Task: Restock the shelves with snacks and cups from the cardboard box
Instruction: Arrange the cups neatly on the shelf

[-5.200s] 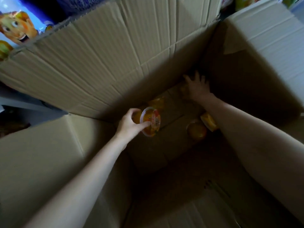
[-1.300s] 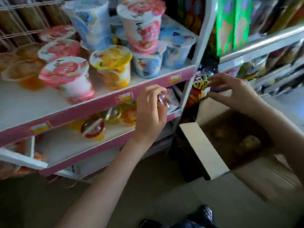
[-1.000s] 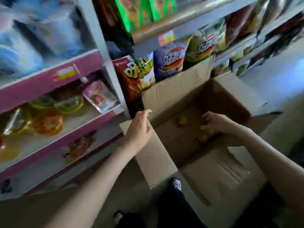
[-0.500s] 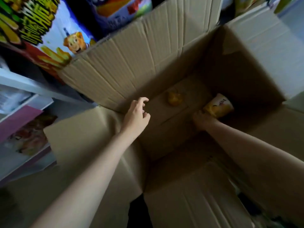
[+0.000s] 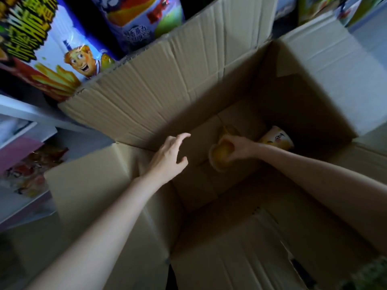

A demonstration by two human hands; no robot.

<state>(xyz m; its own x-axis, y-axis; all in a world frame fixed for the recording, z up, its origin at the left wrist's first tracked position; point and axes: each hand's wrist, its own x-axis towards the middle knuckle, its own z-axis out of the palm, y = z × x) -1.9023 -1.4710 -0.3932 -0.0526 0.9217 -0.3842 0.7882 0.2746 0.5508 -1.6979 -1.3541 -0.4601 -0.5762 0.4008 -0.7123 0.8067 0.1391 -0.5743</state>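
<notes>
I look down into a large open cardboard box (image 5: 167,86). My right hand (image 5: 240,148) is deep inside it, closed around a small orange jelly cup (image 5: 221,156) tipped on its side just above the box floor. Behind that hand a taller yellow cup (image 5: 277,140) lies on its side in the far right corner. My left hand (image 5: 169,158) hovers at the box's left inner wall, fingers spread, holding nothing.
Snack bags (image 5: 52,49) stand on the shelving behind the box's far flap. At the left a pink-edged shelf (image 5: 16,147) holds packaged snacks (image 5: 31,170). Box flaps stick out on all sides.
My right hand has moved left from the yellow cup and closed on the orange jelly cup, lifting it. My left hand has opened wider. The view has stayed over the box.
</notes>
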